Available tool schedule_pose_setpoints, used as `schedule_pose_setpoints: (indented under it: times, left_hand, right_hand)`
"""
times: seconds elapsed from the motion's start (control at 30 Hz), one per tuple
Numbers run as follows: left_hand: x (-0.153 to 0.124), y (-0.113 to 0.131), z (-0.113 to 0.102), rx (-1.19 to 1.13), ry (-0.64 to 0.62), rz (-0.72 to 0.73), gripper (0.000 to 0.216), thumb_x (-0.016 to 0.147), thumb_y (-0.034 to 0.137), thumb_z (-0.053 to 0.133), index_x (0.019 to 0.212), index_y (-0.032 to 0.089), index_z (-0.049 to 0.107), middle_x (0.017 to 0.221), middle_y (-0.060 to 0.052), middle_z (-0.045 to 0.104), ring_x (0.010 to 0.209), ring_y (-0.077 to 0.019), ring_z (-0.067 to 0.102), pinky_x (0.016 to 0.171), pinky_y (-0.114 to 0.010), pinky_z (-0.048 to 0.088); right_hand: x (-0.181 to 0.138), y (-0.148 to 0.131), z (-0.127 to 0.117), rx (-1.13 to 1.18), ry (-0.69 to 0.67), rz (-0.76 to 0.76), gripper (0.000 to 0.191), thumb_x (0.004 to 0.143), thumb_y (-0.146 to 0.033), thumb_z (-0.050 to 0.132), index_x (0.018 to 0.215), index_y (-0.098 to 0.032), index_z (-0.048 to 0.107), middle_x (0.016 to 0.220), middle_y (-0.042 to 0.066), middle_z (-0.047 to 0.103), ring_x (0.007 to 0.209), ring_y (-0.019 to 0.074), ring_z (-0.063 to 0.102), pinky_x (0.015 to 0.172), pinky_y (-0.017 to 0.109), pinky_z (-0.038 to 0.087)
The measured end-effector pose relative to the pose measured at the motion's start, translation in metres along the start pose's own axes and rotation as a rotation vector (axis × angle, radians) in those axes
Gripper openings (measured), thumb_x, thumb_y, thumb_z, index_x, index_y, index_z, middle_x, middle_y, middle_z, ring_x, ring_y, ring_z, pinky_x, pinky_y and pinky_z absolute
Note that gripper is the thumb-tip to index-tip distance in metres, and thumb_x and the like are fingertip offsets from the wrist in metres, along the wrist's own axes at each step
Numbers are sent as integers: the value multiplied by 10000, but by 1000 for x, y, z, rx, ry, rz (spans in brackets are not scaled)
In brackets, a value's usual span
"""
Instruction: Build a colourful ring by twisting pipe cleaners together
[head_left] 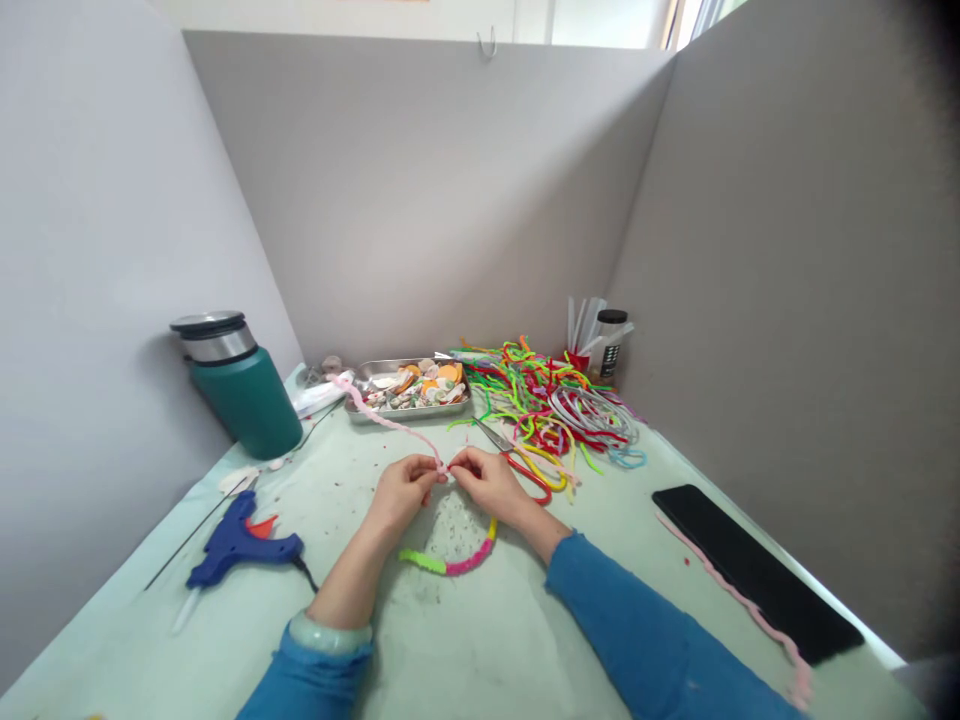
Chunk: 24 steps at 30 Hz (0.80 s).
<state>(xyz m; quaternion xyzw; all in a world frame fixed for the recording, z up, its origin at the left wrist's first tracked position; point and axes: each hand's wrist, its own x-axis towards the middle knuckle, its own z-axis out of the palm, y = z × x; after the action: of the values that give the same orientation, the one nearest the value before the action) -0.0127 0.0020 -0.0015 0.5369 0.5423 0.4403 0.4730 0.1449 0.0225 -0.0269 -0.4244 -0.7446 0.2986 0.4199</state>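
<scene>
My left hand [405, 490] and my right hand [487, 480] meet over the middle of the table, fingertips pinched together on one end of a pink twisted pipe cleaner [386, 420]. Its other end stretches up and left to the edge of a metal tray. The exact spot under my fingertips is partly hidden. Below my hands lies a curved pipe cleaner piece [469, 565] in green, magenta and yellow sections; its yellow end is near my right wrist. Just beyond my right hand rest scissors [536, 480] with red and yellow handles.
The metal tray [360, 412] holds small decorated cutouts. A heap of colourful pipe cleaners [532, 390] spreads beside it. On the left are a green bottle [247, 400] and a blue glue gun [244, 543]. A black flat slab [750, 570] and a pink strand [739, 595] lie right. Grey panels [435, 190] enclose the table.
</scene>
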Motion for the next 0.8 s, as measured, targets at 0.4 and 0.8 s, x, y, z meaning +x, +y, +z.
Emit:
schedule_pose_setpoints:
  times: [0.4, 0.8]
  left_hand:
    - [10, -20, 1, 77, 33, 97, 200, 652, 337, 605, 759, 182, 539, 548, 32, 590, 375, -84, 419, 412, -212, 315]
    - [-1, -11, -4, 210, 45, 123, 155, 700, 299, 548, 730, 164, 617, 417, 50, 472, 411, -96, 419, 427, -199, 294]
  right_hand:
    - [7, -6, 5, -95, -51, -48, 96, 801, -233, 539, 789, -191, 625, 762, 12, 650, 699, 141, 566, 626, 241, 407]
    - [1, -3, 4, -46, -49, -50, 125, 816, -250, 530, 817, -183, 634, 785, 15, 648, 718, 138, 568, 639, 240, 413]
